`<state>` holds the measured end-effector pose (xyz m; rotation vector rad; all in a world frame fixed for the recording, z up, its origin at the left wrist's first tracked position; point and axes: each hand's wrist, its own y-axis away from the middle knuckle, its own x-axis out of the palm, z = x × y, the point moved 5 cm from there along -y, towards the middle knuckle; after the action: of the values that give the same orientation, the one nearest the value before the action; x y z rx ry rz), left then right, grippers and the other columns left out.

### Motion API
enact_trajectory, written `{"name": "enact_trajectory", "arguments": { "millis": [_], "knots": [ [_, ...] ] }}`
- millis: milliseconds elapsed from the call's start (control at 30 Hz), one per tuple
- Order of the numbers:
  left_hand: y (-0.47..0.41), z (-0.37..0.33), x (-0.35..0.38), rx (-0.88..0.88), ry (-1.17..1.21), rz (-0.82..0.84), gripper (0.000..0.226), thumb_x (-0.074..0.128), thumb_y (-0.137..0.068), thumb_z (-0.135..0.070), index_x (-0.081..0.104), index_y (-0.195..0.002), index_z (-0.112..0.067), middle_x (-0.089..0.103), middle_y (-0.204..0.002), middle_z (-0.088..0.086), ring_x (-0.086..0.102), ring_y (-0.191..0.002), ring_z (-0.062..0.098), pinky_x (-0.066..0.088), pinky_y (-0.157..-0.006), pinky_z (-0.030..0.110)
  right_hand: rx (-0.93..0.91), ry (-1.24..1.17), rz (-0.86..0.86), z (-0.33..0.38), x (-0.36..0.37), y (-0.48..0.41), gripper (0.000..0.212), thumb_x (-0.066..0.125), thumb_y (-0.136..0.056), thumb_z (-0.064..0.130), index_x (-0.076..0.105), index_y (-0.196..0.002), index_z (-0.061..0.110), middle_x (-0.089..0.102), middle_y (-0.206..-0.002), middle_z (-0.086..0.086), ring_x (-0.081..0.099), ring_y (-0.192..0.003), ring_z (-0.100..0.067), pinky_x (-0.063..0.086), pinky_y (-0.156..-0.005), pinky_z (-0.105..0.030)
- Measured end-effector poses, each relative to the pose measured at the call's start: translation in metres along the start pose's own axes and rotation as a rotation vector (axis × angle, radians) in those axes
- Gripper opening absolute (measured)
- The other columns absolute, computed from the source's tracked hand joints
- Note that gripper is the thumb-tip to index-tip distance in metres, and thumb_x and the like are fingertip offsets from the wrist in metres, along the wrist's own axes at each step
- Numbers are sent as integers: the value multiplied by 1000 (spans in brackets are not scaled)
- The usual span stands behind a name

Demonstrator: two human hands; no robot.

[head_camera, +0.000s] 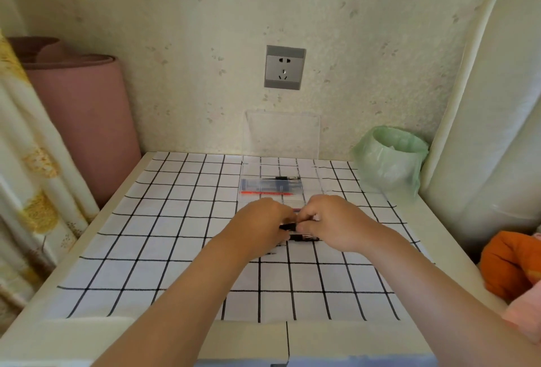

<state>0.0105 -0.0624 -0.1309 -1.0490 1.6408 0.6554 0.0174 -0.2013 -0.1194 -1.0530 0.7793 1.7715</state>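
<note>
My left hand (263, 220) and my right hand (333, 220) meet over the middle of the checked cloth (164, 220), and together they hold a black pen (288, 226) between their fingertips. Another black pen (304, 238) lies on the cloth just below the hands, partly hidden by them. A small pen part (271, 253) lies near my left wrist. Behind the hands stands a clear plastic case (272, 188), its lid (282, 135) propped open against the wall. Inside it lie a red pen (265, 192) and several dark pens.
A bin lined with a green bag (389, 159) stands at the table's back right. A rolled pink mat (85, 120) leans at the left beside a curtain. Orange cloth (512, 264) lies at the right edge. A wall socket (284, 67) sits above the case.
</note>
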Motion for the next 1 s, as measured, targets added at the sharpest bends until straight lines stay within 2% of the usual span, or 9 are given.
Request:
{"name": "enact_trajectory", "arguments": {
  "millis": [67,167,267,433,567,667,833,900,1000],
  "knots": [
    [2,0,-5,66,-4,-226,52,71,-84,-21,56,-134,-24,58,-126,-1,47,-119,19,41,-101,35,40,-58,-118,-8,-23,-3,9,68,-90,32,76,-93,31,68,-89,14,62,-90,-8,49,-85,-34],
    [7,4,-14,81,-22,-414,64,75,-77,-17,52,-136,-20,52,-130,0,42,-122,22,38,-104,39,115,-138,-274,-31,-47,-7,11,69,-90,26,77,-99,27,65,-88,23,59,-90,0,46,-88,-29],
    [12,13,-12,64,-51,-398,65,72,-81,-26,45,-140,-20,46,-136,0,37,-126,20,35,-108,38,171,-84,-375,-45,-49,-17,13,68,-91,27,75,-101,32,69,-94,17,62,-94,-8,50,-88,-35],
    [20,37,1,-45,-85,-227,76,59,-90,-48,23,-152,-22,23,-157,1,16,-145,21,14,-120,36,186,-92,-507,-26,-42,-54,19,63,-93,28,74,-108,28,71,-108,9,63,-102,-14,49,-88,-33],
    [25,47,10,-88,-61,-108,86,57,-88,-56,15,-154,-21,14,-160,2,9,-147,22,10,-121,37,168,-14,-406,-21,-29,-95,22,59,-96,25,74,-112,23,71,-113,2,63,-102,-19,48,-84,-30],
    [28,45,12,-85,-78,-112,91,56,-87,-59,12,-154,-17,12,-160,5,6,-148,24,7,-121,38,196,56,-281,-25,-22,-119,22,56,-98,22,73,-111,24,70,-114,2,61,-99,-19,45,-81,-28],
    [29,44,19,-110,-70,-76,95,53,-90,-58,0,-156,-14,-2,-163,8,-6,-150,27,3,-122,42,210,209,-156,-28,-10,-130,29,48,-100,21,70,-118,24,66,-127,0,60,-112,-23,48,-97,-38],
    [29,44,19,-105,-80,-60,95,52,-90,-58,-1,-156,-15,-2,-163,7,-6,-150,26,3,-122,42,196,233,-102,-26,-4,-131,33,45,-101,22,65,-127,23,60,-136,0,55,-123,-23,43,-105,-37],
    [29,44,19,-107,-87,-34,93,52,-91,-57,-2,-156,-16,-4,-163,6,-8,-150,25,2,-121,42,171,195,-76,-22,-2,-126,34,43,-103,21,62,-131,21,56,-141,-2,52,-128,-23,40,-108,-34]
  ]
}}
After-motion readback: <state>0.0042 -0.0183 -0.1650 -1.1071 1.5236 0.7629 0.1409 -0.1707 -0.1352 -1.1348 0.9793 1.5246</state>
